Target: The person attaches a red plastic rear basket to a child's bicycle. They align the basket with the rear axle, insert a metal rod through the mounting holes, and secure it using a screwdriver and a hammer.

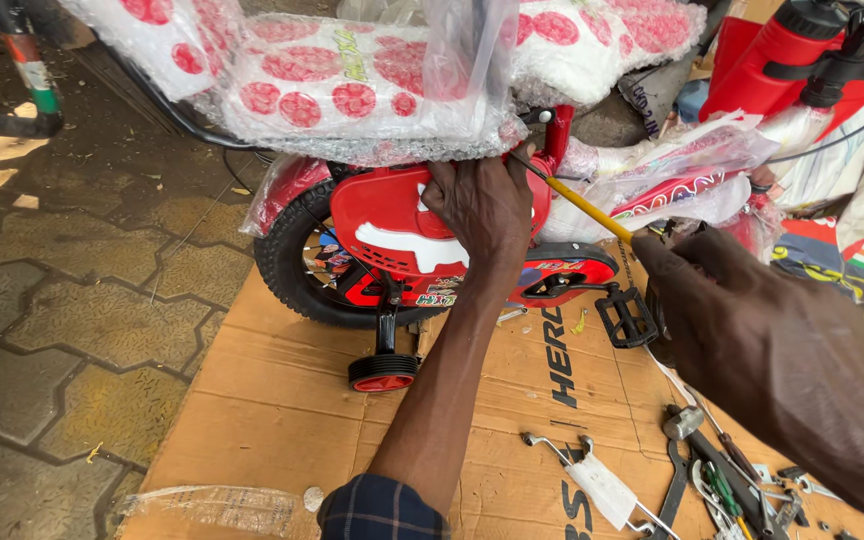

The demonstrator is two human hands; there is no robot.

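Flattened cardboard (282, 400) over paving serves as work floor, keeping parts off the dirt. Small red kids' bicycle (392, 225) stands on it, training wheel (383, 372) down, still in bubble wrap (352, 90). Left hand (482, 205) is clamped on the red chain guard, fingers curled, steadying it. Right hand (697, 285) grips a yellow-shafted screwdriver (587, 208), tip aimed near the seat post. Loose spanners (592, 475) lie close.

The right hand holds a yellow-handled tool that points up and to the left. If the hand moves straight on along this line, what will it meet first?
Probably the left hand, which grips the small red bicycle where the tool's tip ends. The right hand aims its yellow-handled tool at the frame under the plastic-wrapped seat. Depth is unclear.
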